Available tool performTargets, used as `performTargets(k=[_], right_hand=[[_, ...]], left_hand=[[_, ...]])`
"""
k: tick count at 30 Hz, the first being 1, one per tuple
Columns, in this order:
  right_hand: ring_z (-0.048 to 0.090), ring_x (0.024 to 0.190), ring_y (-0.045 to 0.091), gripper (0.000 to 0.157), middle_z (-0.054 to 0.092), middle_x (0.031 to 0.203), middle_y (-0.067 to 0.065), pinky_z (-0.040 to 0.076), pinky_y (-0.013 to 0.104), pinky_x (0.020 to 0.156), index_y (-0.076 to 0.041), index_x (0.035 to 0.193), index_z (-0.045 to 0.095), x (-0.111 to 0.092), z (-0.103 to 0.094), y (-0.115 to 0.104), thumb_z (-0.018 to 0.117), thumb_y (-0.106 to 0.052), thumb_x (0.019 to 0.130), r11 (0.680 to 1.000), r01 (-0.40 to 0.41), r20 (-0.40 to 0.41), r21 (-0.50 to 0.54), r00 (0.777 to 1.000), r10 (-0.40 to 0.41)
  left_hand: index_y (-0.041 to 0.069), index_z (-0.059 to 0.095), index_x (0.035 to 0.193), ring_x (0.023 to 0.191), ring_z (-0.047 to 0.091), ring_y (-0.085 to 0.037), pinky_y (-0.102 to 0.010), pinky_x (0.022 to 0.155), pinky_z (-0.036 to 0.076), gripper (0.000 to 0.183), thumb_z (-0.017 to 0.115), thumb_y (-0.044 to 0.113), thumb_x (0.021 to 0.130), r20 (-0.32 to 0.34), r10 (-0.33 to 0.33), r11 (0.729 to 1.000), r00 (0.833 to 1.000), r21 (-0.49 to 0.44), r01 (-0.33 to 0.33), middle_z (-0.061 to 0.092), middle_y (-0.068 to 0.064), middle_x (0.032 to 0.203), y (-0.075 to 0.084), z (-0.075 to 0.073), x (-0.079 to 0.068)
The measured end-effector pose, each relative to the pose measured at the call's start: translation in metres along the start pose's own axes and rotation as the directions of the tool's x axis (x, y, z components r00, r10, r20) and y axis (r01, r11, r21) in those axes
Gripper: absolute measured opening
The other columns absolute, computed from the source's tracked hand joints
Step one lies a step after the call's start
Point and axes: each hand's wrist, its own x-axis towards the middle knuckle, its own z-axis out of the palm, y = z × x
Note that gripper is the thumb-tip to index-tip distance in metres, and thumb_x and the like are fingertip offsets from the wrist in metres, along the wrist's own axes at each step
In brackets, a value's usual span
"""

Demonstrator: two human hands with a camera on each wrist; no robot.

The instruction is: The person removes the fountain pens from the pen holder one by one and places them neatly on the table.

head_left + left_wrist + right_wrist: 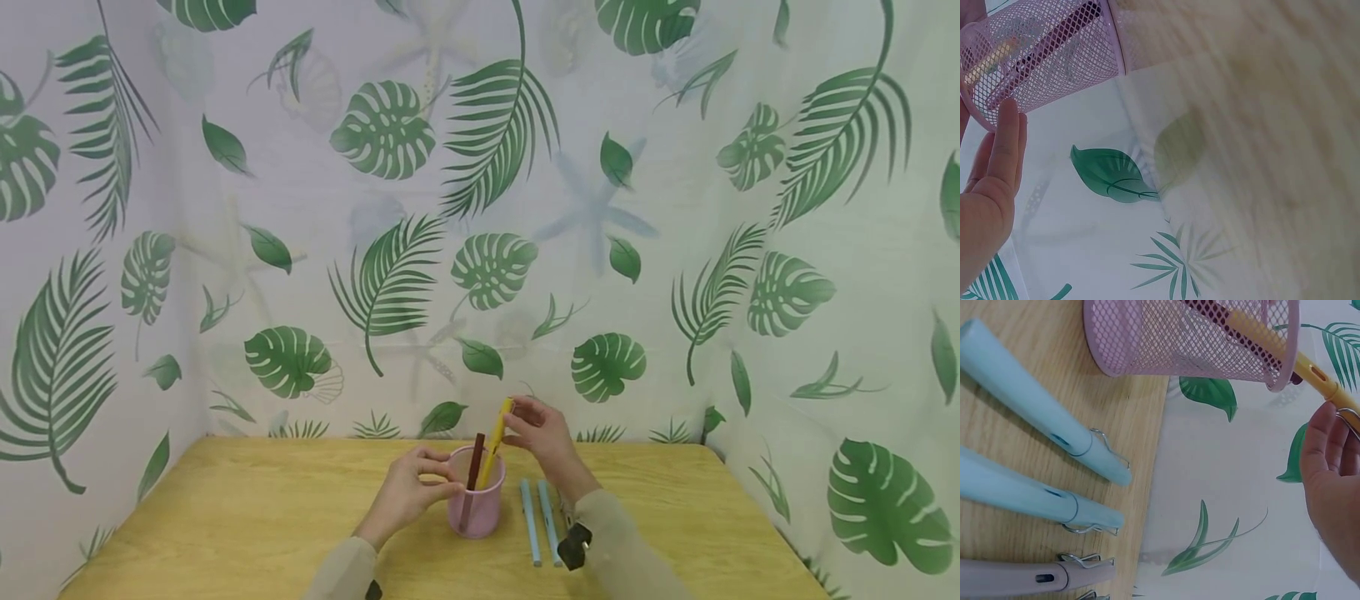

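Observation:
A pink mesh pen holder [475, 512] stands upright on the table, with a dark brown pen [476, 461] leaning inside it. My left hand [411, 492] grips the holder's rim from the left, thumb at the near side and fingers at the far side. At the upper right of the holder, my right hand [543, 433] pinches a yellow pen [496, 437] by its capped end. The yellow pen's lower part is inside the holder, seen through the mesh in the right wrist view. Its metal clip shows beside my fingers [1322, 440].
Two light blue pens [1041, 394] lie side by side on the wooden table [300, 517], right of the holder. A greyish pen [1029, 576] with a metal clip lies beside them, partly under my right sleeve in the head view. A leaf-print curtain [480, 208] hangs behind the table.

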Motion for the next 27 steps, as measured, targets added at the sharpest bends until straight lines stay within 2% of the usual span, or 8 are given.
performTargets(k=[4, 9, 20, 22, 27], right_hand=[[0.067, 0.088, 0.011, 0.040, 0.068, 0.100, 0.002, 0.061, 0.036, 0.077, 0.003, 0.133, 0.053, 0.000, -0.003, -0.003, 0.062, 0.001, 0.094, 0.999, 0.022, -0.025, 0.027, 0.999, -0.022], [0.069, 0.087, 0.013, 0.038, 0.070, 0.102, 0.005, 0.061, 0.033, 0.075, -0.006, 0.131, 0.056, 0.002, -0.008, -0.008, 0.063, -0.002, 0.094, 0.990, 0.070, -0.065, 0.124, 0.996, -0.062], [0.070, 0.084, 0.014, 0.033, 0.073, 0.097, 0.002, 0.060, 0.029, 0.071, -0.010, 0.126, 0.062, 0.002, -0.019, -0.011, 0.062, -0.001, 0.094, 0.977, 0.031, -0.104, 0.209, 0.995, -0.009], [0.070, 0.084, 0.014, 0.033, 0.074, 0.095, 0.002, 0.060, 0.028, 0.070, -0.009, 0.127, 0.062, 0.002, -0.021, -0.011, 0.062, -0.002, 0.094, 0.976, 0.025, -0.096, 0.215, 0.995, -0.004], [0.068, 0.084, 0.012, 0.040, 0.073, 0.096, 0.002, 0.059, 0.028, 0.071, -0.001, 0.136, 0.054, -0.001, -0.025, -0.011, 0.060, -0.004, 0.096, 0.988, 0.011, -0.066, 0.154, 0.998, -0.001]], left_hand=[[0.010, 0.076, 0.086, 0.117, 0.056, -0.035, -0.027, 0.084, 0.059, 0.017, 0.082, 0.025, 0.080, 0.002, -0.008, 1.000, 1.000, 0.000, 0.008, 0.061, -0.014, 0.119, -0.001, 0.001, 0.000], [0.011, 0.076, 0.085, 0.118, 0.056, -0.034, -0.028, 0.084, 0.059, 0.016, 0.081, 0.025, 0.080, -0.009, -0.003, 1.000, 1.000, -0.001, 0.003, 0.060, -0.017, 0.120, -0.003, 0.001, 0.002], [0.010, 0.076, 0.084, 0.117, 0.056, -0.035, -0.027, 0.084, 0.059, 0.016, 0.082, 0.024, 0.080, -0.010, 0.011, 1.000, 1.000, 0.008, -0.011, 0.060, -0.019, 0.119, -0.004, 0.001, 0.001], [0.011, 0.076, 0.084, 0.117, 0.056, -0.035, -0.027, 0.084, 0.059, 0.015, 0.082, 0.024, 0.080, -0.012, 0.010, 1.000, 1.000, 0.008, -0.010, 0.060, -0.017, 0.119, -0.004, 0.001, 0.001], [0.011, 0.076, 0.083, 0.118, 0.056, -0.034, -0.027, 0.084, 0.058, 0.015, 0.082, 0.024, 0.080, -0.005, 0.003, 1.000, 1.000, -0.013, -0.003, 0.061, -0.016, 0.119, -0.003, 0.001, 0.001]])
